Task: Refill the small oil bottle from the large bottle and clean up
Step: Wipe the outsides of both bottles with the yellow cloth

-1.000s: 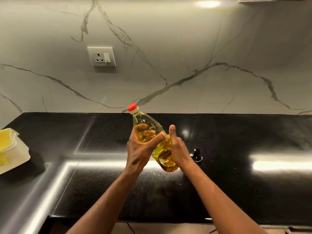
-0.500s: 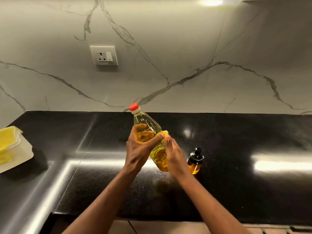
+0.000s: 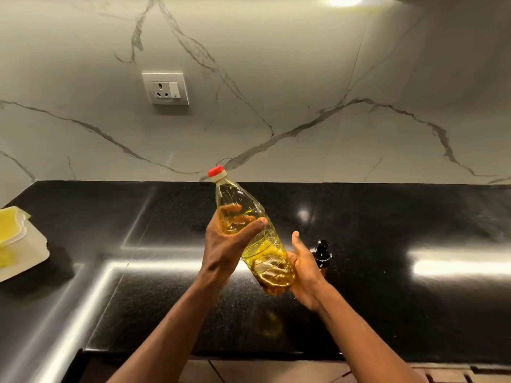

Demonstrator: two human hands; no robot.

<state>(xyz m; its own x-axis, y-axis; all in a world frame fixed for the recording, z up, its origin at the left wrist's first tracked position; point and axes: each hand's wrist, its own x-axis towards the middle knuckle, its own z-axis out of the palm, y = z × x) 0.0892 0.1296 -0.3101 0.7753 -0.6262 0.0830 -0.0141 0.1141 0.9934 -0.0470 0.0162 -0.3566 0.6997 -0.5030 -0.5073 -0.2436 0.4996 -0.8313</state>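
Observation:
A large clear bottle [image 3: 265,252] of yellow oil with a red cap [image 3: 216,171] is held tilted above the black counter, cap pointing up and to the left. My left hand [image 3: 224,244] grips its upper body, thumb across the front. Under and beside the bottle's base sits my right hand [image 3: 304,268], cupping it with the fingers behind. Just right of that hand, the small oil bottle [image 3: 320,254] with a black top stands on the counter, its lower part hidden.
The black counter [image 3: 401,313] runs left to right, with a marble wall and a socket [image 3: 165,88] behind. A white tray [image 3: 23,257] with a yellow cloth [image 3: 8,226] lies at the left edge. The counter's front edge is near my arms.
The large bottle has tilted further, its base swinging right and down. My right hand slid from the bottle's side to its base. The camera shifted slightly.

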